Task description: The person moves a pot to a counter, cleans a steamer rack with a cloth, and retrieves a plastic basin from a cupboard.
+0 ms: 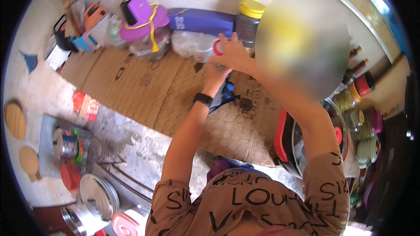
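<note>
My right hand (pixel 233 54) reaches to the far side of the cardboard-covered surface, its fingers spread around a clear container with a red rim (pixel 217 47). Just below it, my left hand (pixel 215 78) touches the same container near its lower end. The fingers partly hide this container, so its full shape cannot be made out. A dark band sits on my left wrist. Beneath that wrist lies a dark cloth (pixel 220 96) with blue parts. Behind the hands are clear plastic bags (pixel 187 44) and a blue-purple box (pixel 201 21).
A yellow-lidded jar (pixel 247 23) stands right of the box. Left of it is a bagged container under a purple lid (pixel 144 29). A red-and-black appliance (pixel 283 137) sits near my right forearm. Several jars (pixel 347 98) line the right side. A blurred patch covers the upper right.
</note>
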